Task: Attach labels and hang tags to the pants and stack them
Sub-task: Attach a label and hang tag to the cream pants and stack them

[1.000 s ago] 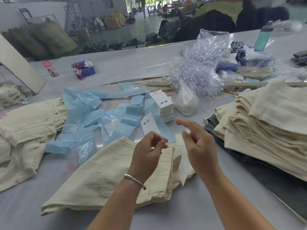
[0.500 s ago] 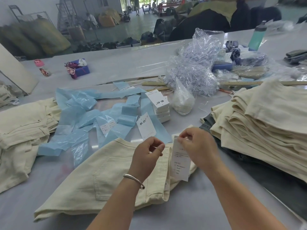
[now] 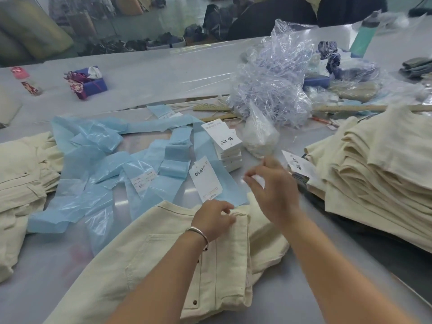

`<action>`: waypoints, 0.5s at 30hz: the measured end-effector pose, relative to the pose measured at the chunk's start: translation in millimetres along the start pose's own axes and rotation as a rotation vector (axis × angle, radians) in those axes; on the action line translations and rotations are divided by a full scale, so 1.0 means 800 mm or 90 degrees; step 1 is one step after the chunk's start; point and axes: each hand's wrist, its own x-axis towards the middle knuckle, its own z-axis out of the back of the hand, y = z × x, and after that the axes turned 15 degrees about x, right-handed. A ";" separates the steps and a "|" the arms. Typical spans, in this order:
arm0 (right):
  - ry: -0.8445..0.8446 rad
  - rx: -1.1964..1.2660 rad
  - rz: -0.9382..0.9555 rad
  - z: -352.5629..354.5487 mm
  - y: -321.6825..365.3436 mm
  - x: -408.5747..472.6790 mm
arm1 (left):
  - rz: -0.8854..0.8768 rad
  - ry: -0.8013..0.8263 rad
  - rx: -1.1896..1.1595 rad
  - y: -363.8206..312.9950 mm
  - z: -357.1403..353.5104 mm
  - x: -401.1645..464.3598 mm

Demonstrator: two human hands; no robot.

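Observation:
Folded cream pants (image 3: pixel 177 258) lie in front of me, waistband away from me. My left hand (image 3: pixel 214 219), with a silver bangle on its wrist, grips the waistband's top edge with curled fingers. My right hand (image 3: pixel 273 185) hovers blurred above the table just right of the waistband, fingers loosely spread, and I see nothing in it. A white hang tag (image 3: pixel 298 164) with black characters shows just behind it, at the edge of the cream pants stack (image 3: pixel 378 174). Another loose tag (image 3: pixel 207 181) lies on blue strips, beside a stack of tags (image 3: pixel 225 143).
Blue plastic strips (image 3: pixel 98 164) with small labels cover the table's middle. More cream pants (image 3: pixel 21 183) lie at the left. Clear plastic bags (image 3: pixel 273 78), a small white bag (image 3: pixel 259 136), wooden rulers (image 3: pixel 364 108) and a green bottle (image 3: pixel 364 35) sit behind.
My right hand let go of the white tag it held by the waistband and rose to the right. My left hand dropped from a raised pinch onto the waistband.

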 end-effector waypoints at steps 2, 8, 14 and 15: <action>0.086 0.032 -0.090 -0.033 -0.025 -0.027 | -0.018 0.025 0.009 0.006 -0.003 0.009; 0.185 -0.001 -0.186 -0.089 -0.054 -0.073 | -0.025 0.038 -0.061 0.027 -0.007 0.024; 0.001 -0.108 -0.146 -0.108 -0.041 -0.076 | 0.035 0.008 -0.263 0.020 -0.003 0.015; -0.041 -0.110 -0.149 -0.112 -0.039 -0.078 | 0.036 0.009 -0.304 0.018 -0.002 0.012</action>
